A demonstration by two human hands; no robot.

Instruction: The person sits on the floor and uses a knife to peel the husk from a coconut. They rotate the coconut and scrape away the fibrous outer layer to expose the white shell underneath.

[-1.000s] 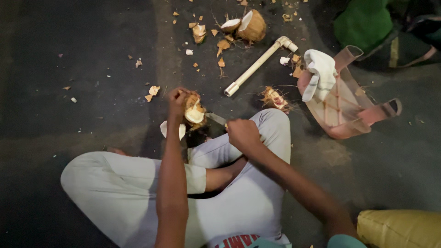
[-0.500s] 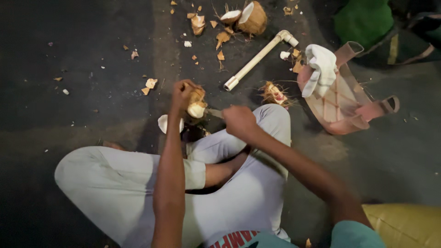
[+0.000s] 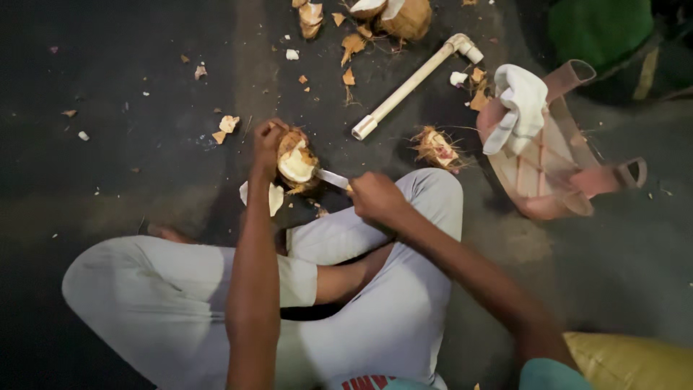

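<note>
Left hand (image 3: 267,144) is clamped round a rough, fibrous coconut piece (image 3: 296,160), white flesh showing, held just above the dark gritty floor (image 3: 130,173) in front of the crossed legs. Right hand (image 3: 375,198) is fisted on a knife (image 3: 333,178), its flat pale blade touching the flesh. White pipe (image 3: 411,83) and husk scraps lie beyond; open floor off to the left.
</note>
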